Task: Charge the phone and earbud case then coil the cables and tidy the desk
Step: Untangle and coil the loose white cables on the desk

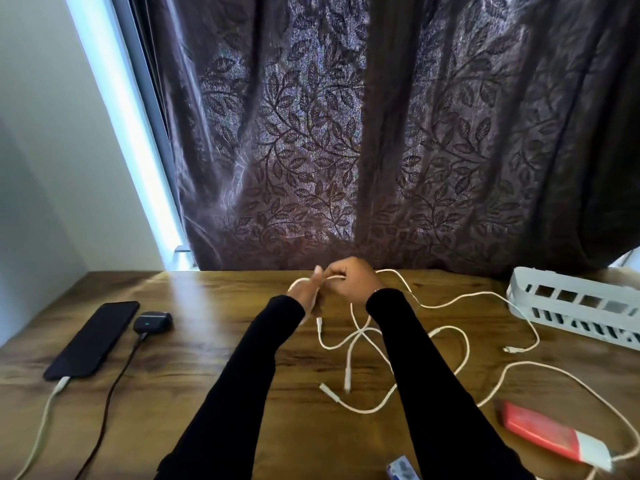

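A black phone (91,339) lies at the desk's left with a white cable (41,424) plugged into its near end. Beside it sits a dark earbud case (153,322) showing a small green light, with a black cable (110,396) plugged in. Loose white cables (363,344) lie tangled at mid-desk. My left hand (304,294) and my right hand (349,280) meet near the desk's far edge, both gripping a loop of one white cable.
A white slotted basket (575,306) stands at the back right. A red and white power bank (554,434) lies at the front right with a white cable attached. A small blue-white object (401,469) shows at the bottom edge. A dark leaf-patterned curtain (346,150) hangs behind the wooden desk (214,341).
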